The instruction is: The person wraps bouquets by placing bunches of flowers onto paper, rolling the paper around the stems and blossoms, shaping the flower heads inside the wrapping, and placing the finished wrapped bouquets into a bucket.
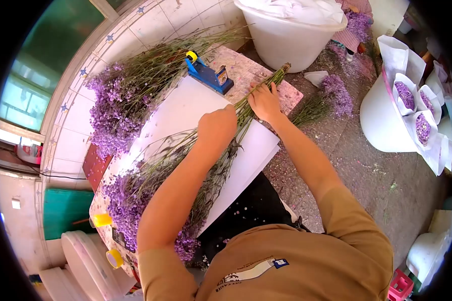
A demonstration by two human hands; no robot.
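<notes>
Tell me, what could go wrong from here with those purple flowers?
The right hand grips the long thin green stems near their ends; squeezing hard might snap some. The overlapping white paper sheets beneath could shift or crease if the stems are dragged. Small purple blossoms lie on both sides of the bare left forearm, which may brush some loose.

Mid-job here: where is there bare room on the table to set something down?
On the white paper: a patch between the blue tape dispenser, the left hand and the flower pile by the wall, and a strip between the stems and the black cloth. Crowded: the table's left end, under flower heads, and around the right hand.
</notes>
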